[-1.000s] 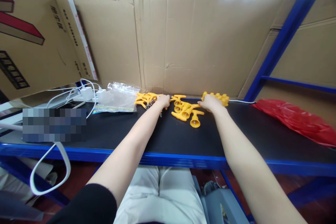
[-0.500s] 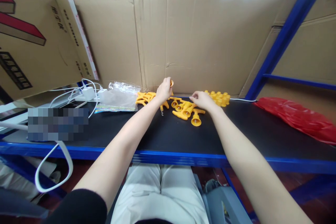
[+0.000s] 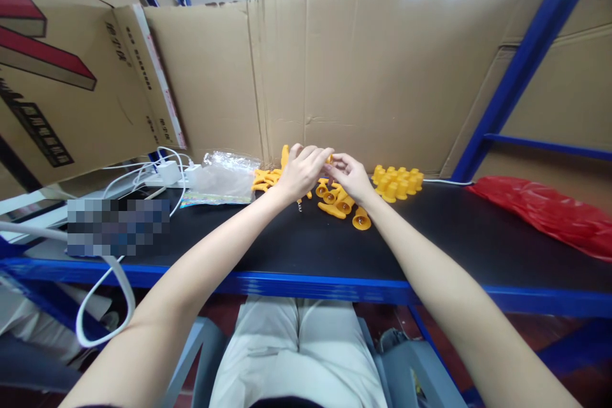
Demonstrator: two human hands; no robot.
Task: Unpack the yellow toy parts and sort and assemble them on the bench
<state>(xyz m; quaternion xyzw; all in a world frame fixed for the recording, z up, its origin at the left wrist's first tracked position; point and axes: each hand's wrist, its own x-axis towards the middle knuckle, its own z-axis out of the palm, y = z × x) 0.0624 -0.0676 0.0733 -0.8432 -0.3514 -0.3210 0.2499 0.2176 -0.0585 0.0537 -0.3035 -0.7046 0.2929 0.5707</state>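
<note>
My left hand (image 3: 303, 172) is closed around a yellow corkscrew (image 3: 285, 156), whose handle sticks up behind the knuckles. At its other end, the fingertips of my right hand (image 3: 352, 178) close on the yellow cup-shaped part (image 3: 329, 159), mostly hidden by fingers. Just below my hands lie several yellow corkscrews with cups (image 3: 362, 219), their open ends turned toward me. Left of them is a pile of yellow T-shaped handles (image 3: 266, 179); one bare metal spiral (image 3: 299, 205) points out. Several yellow cups (image 3: 398, 182) stand grouped beyond my right hand.
A clear plastic bag (image 3: 222, 180) lies left of the pile, near white chargers and cables (image 3: 168, 172). A red plastic bag (image 3: 540, 210) lies at the right. Cardboard (image 3: 382, 76) walls the back of the black tabletop (image 3: 296, 252), which has a blue front edge.
My right hand has moved left from beside the standing cups to meet my left hand. Its fingers now touch the cup end of the held corkscrew. The view has shifted slightly.
</note>
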